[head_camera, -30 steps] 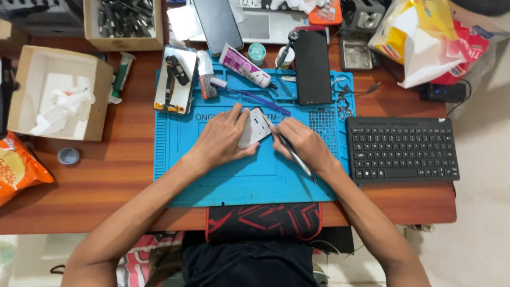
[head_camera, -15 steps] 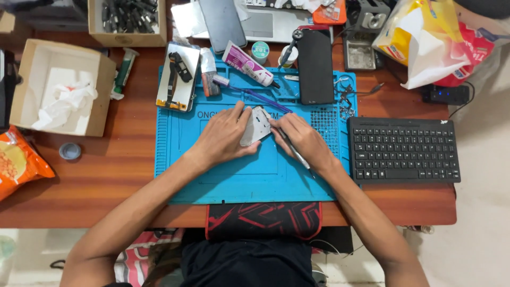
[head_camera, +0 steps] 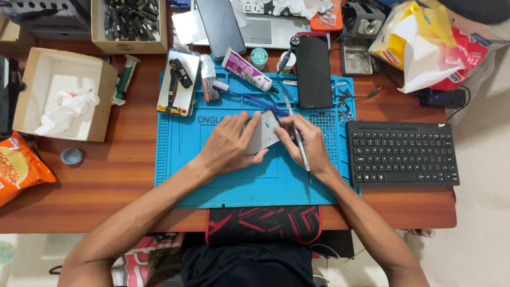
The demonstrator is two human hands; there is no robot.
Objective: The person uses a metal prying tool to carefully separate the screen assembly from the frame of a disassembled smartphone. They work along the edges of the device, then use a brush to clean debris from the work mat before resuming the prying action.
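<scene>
Both hands meet over the middle of the blue work mat (head_camera: 234,180) that lies on the wooden tabletop (head_camera: 106,180). The left hand (head_camera: 229,144) has its grip closed around a small pale phone part (head_camera: 263,133), fingers curled over its left edge and holding it slightly tilted on the mat. The right hand (head_camera: 308,144) presses its fingertips against the part's right edge and keeps a thin metal tool (head_camera: 298,139) clamped between the fingers, the shaft running back along the hand. Just beyond the hands lie a dark phone (head_camera: 313,72) face down on the mat and an opened phone body (head_camera: 179,82) at the mat's far left corner, with a pink-and-white tube (head_camera: 245,69) between them. A black keyboard (head_camera: 402,154) sits just right of the mat, and an open cardboard box (head_camera: 64,95) stands well to the left.
</scene>
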